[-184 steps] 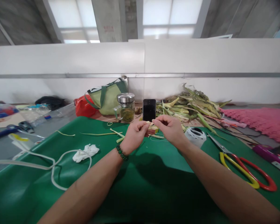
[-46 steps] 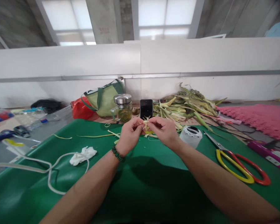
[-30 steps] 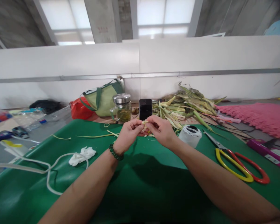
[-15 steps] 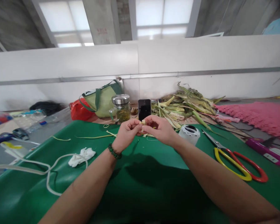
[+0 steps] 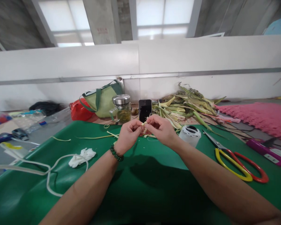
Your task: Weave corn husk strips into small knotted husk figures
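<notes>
My left hand [image 5: 129, 132] and my right hand [image 5: 161, 129] meet in front of the upright phone [image 5: 145, 109]. Between the fingertips of both is a small pale yellow-green strip of corn husk [image 5: 144, 124], pinched from either side; the fingers hide most of it. A green bead bracelet [image 5: 116, 152] circles my left wrist. Beneath my hands lies a green mat [image 5: 140, 187] with thin husk strips [image 5: 95, 137] on it. Just right of my right hand stands a white spool [image 5: 190, 136].
Scissors [image 5: 228, 156] with yellow and red handles lie to the right. A glass jar [image 5: 123, 109], a green bag [image 5: 105, 98] and a pile of corn husks [image 5: 189, 101] line the back. On the left are a crumpled tissue [image 5: 82, 157] and a white cable [image 5: 50, 179].
Both hands have shifted slightly, the left a little to the right, with their fingertips closer together. The husk strip has turned between them and shows less.
</notes>
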A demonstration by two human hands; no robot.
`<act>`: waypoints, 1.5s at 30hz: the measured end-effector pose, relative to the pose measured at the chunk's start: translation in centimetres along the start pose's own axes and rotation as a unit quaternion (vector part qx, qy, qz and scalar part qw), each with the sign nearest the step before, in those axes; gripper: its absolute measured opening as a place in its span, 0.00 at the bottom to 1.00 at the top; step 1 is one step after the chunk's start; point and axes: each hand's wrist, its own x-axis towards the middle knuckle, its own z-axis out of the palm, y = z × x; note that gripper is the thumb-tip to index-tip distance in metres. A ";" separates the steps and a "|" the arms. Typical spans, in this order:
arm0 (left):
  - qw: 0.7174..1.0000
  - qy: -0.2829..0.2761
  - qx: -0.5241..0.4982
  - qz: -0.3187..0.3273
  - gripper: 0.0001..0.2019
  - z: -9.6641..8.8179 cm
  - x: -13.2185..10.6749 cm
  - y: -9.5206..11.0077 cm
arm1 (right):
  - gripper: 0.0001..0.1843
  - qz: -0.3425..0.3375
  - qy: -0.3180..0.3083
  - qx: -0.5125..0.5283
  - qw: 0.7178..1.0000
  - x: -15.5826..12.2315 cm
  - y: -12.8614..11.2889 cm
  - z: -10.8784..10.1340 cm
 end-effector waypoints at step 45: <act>1.000 0.003 -0.016 -0.005 0.13 0.1 0.0 -0.3 | 0.08 0.052 -0.076 -0.035 0.995 0.3 -1.3 -1.2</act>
